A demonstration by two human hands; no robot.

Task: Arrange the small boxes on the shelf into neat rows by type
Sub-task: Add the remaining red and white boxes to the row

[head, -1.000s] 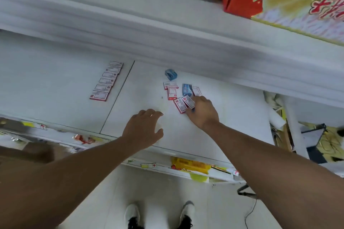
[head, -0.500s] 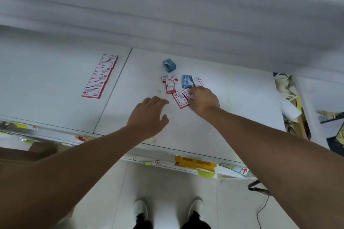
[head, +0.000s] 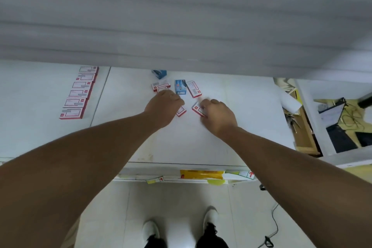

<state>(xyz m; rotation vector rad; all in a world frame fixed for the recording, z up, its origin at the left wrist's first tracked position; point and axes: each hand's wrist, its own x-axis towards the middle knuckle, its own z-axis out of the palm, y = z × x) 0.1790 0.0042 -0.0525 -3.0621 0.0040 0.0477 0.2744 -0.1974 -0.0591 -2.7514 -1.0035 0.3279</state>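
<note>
Several loose red-and-white boxes (head: 193, 89) lay scattered mid-shelf with a blue box (head: 180, 87) among them; judged best to slide like boxes together flat, edges flush, matching the finished row (head: 79, 93) at far left. Small flat cartons, light, likely skid easily. Left hand (head: 163, 106) covered one box, fingers curled, grip unclear; right hand (head: 217, 116) pinched a red-and-white box (head: 196, 108). White shelf (head: 241, 119) beneath.

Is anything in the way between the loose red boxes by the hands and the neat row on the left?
Nothing visible. The shelf lies bare between the loose red boxes and the neat row; only a thin seam line crosses it. The left hand covers some boxes, so what is under it cannot be told.
</note>
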